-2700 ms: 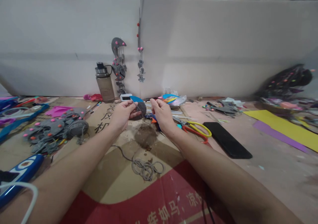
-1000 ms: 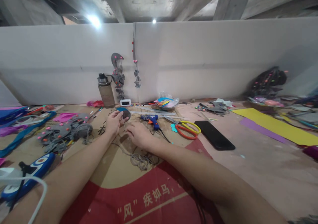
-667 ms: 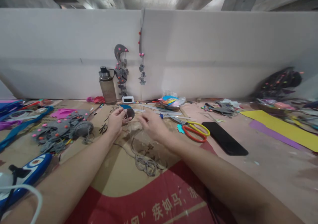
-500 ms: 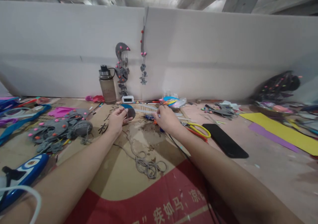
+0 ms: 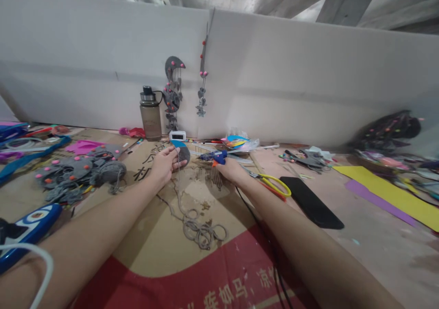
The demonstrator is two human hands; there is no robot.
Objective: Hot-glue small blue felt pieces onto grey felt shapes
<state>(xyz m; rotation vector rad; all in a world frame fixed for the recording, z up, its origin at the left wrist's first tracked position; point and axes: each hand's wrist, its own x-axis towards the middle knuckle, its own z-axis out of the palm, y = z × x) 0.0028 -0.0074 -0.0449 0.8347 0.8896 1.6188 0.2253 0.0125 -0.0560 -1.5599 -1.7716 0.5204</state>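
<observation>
My left hand (image 5: 163, 165) pinches a rounded grey felt piece (image 5: 184, 154) with a blue part at its upper edge. Grey cord (image 5: 202, 230) runs down from these fingers and ends in a loose coil on the cardboard (image 5: 161, 249). My right hand (image 5: 230, 169) is closed round the handle of a blue glue gun (image 5: 219, 156) with an orange trigger; its nozzle points left, toward the felt. Under the gun sits a comb-like row of thin dark bristles or wires (image 5: 211, 174). The gun's black cable (image 5: 248, 207) trails beneath my right forearm.
Scissors (image 5: 274, 184) with yellow and orange handles and a black phone (image 5: 310, 201) lie right of my right arm. A bottle (image 5: 151, 117) stands by the white partition. Grey felt pieces with pompoms (image 5: 78, 172) lie left; yellow sheets (image 5: 387, 194) lie right.
My right hand drew the cord near the left hand, then moved right, away from it, and took hold of the glue gun. My left hand keeps the felt piece; the view has shifted.
</observation>
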